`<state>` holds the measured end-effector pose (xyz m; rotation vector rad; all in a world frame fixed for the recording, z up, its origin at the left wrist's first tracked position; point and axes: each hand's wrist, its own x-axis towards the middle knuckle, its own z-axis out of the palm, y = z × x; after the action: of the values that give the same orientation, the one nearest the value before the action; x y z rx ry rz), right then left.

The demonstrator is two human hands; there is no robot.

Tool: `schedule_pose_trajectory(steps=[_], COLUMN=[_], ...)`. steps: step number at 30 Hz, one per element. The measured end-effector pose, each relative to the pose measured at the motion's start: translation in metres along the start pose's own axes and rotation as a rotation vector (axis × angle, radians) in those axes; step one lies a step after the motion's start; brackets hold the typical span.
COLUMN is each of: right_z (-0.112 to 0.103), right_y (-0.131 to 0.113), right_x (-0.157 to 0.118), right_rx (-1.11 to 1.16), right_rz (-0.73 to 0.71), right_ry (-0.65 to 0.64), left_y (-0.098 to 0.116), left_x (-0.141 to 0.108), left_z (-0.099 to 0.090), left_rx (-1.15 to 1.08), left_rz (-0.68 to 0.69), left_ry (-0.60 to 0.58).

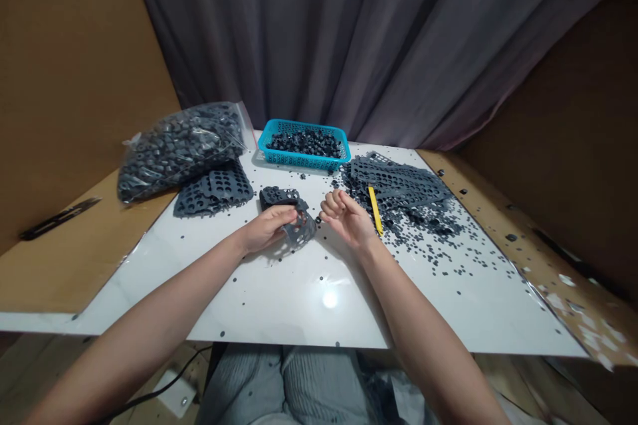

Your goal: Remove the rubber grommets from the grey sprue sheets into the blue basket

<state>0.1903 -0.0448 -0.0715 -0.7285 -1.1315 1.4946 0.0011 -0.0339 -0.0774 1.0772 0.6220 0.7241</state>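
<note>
My left hand pinches a dark grey rubbery sheet punched with round holes, curled and bent to the right of the fingers. My right hand is turned palm up just right of that sheet, its fingers curled in. Whether anything sits inside those fingers is hidden. A small dark round piece shows beside its fingertips. Behind the hands stands a blue plastic basket holding many small black pieces. To the right of my right hand, a yellow-handled tool leans among perforated sheets.
A clear zip bag packed with grey pieces lies at the back left, next to stacked perforated sheets. Small punched-out bits litter the white table. A black cutter lies on the left cardboard. Cardboard walls flank the table.
</note>
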Motion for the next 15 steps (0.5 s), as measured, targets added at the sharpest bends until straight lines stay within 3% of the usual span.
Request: schedule_pose_trajectory(steps=[3,7,11,15], right_z=[0.000,0.012,0.021,0.020], right_y=[-0.002,-0.004,-0.006,-0.003], right_x=[-0.002,-0.010,-0.013,-0.012], right_rx=[-0.338,-0.805,-1.060,-1.164], right_rz=[-0.035,-0.125,-0.189,-0.180], right_ry=[0.030,-0.088,-0.161,-0.181], left_y=[-0.003,-0.003,-0.001,-0.001], left_x=[0.002,0.003,0.003,0.003], left_z=[0.000,0.000,-0.001,-0.004], left_rx=[0.108,0.295,0.491,0.572], left_rz=[0.006,0.123,0.192,0.240], left_ry=[-0.028,-0.030,-0.078,-0.135])
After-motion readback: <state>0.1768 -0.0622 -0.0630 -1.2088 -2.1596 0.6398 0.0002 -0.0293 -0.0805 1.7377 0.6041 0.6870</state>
